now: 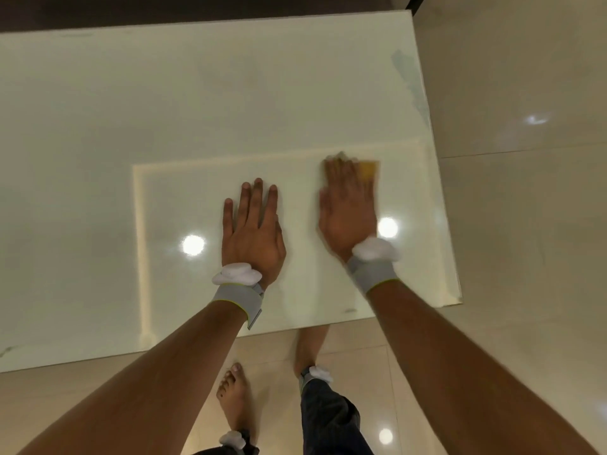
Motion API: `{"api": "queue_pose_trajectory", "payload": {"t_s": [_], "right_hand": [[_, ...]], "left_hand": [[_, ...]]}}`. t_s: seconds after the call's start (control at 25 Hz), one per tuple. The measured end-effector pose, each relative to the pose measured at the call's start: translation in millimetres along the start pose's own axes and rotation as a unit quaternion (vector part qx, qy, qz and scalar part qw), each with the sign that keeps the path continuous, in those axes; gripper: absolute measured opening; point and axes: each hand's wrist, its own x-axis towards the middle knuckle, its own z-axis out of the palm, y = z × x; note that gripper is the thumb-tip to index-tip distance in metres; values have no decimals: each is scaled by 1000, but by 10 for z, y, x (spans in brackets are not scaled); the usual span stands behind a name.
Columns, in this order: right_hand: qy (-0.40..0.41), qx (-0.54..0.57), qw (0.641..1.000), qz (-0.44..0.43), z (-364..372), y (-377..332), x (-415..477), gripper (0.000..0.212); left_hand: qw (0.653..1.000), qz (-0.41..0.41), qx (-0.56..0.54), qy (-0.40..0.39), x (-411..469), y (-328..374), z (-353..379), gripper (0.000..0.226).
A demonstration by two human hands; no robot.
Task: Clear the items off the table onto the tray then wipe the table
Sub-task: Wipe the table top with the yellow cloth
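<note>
1. Wiping stage, by judgement, with no loose items on the visible part of the table (197, 110) and no tray in view
2. Pressing the yellow cloth (369, 169) onto the top with the right hand (348, 211), fingers seemingly straight and flat over it rather than curled round it, though blurring badly
3. Trapping the cloth under the fingertips, peeking out at 1 o'clock of that hand, near the table's 3 o'clock edge
4. Bracing with the left hand (253, 231) at 9 o'clock of the right one, spread wide, palm down, holding nothing
5. Risking losing the cloth from under flat fingers, being pressed and not gripped, or pushing it past the 3 o'clock edge onto the floor (525, 224) with an overlong stroke
6. Risking missing the greenish smear (405, 73) at 1 o'clock of the cloth, well apart along that edge
7. Risking fresh palm prints on the glossy top by leaning through the left hand
</note>
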Motion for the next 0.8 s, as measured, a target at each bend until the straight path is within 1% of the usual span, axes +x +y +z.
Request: {"api": "queue_pose_trajectory", "payload": {"t_s": [0.04, 0.08, 0.12, 0.16, 0.2, 0.24, 0.28, 0.32, 0.36, 0.4, 0.44, 0.52, 0.6, 0.64, 0.68, 0.72, 0.76, 0.8], "right_hand": [[-46, -9, 996, -80, -43, -105, -368, 51], [-86, -18, 989, -119, -135, -55, -774, 50], [-106, -25, 987, -114, -270, 124, -1095, 49], [-89, -32, 993, -74, -368, 394, -1266, 50], [-58, -40, 998, 4, -430, 642, -1285, 50], [-27, -47, 993, 103, -450, 827, -1179, 51], [1, -52, 981, 189, -417, 905, -980, 52], [29, -48, 969, 239, -351, 880, -747, 52], [39, -36, 970, 237, -255, 729, -565, 52], [39, -24, 981, 189, -156, 475, -498, 52], [23, -19, 992, 125, -65, 174, -571, 52], [-32, 1, 999, 0, 28, -309, -1066, 53], [-85, 7, 993, -87, -48, -360, -1610, 59], [-96, 13, 989, -112, -123, -184, -1761, 60], [-92, 9, 990, -106, -207, 81, -1814, 57], [-70, -2, 995, -65, -268, 376, -1768, 53], [-40, -5, 999, 10, -320, 654, -1636, 51], [-10, -7, 995, 103, -379, 875, -1443, 50]], "left_hand": [[1000, -2, -7, -1, -6, -8, -19, 55], [1000, -4, -13, -2, -14, -8, -41, 55], [1000, -2, -13, -3, -16, 0, -57, 55], [1000, -2, -10, -2, -17, 9, -60, 55], [1000, -4, -10, 1, -10, 14, -59, 55], [1000, -5, -10, 1, 1, 5, -49, 55], [1000, -5, -9, -2, 5, -15, -45, 55], [1000, -4, -6, -5, -6, -6, -38, 55], [1000, 2, 2, -3, -19, 10, -29, 55], [1000, 4, 6, -2, -33, 24, -21, 55], [1000, 4, 6, -5, -30, 19, -22, 55], [1000, -3, -10, -4, -12, 0, -36, 55], [999, -21, -25, 18, -18, 46, -86, 52], [999, -16, -35, 29, -6, 116, -102, 50], [998, 4, -48, 33, -3, 213, -96, 48], [997, 34, -60, 33, -2, 319, -71, 47], [995, 68, -66, 28, -11, 428, -27, 47], [993, 94, -67, 22, -33, 525, 30, 47]]}}
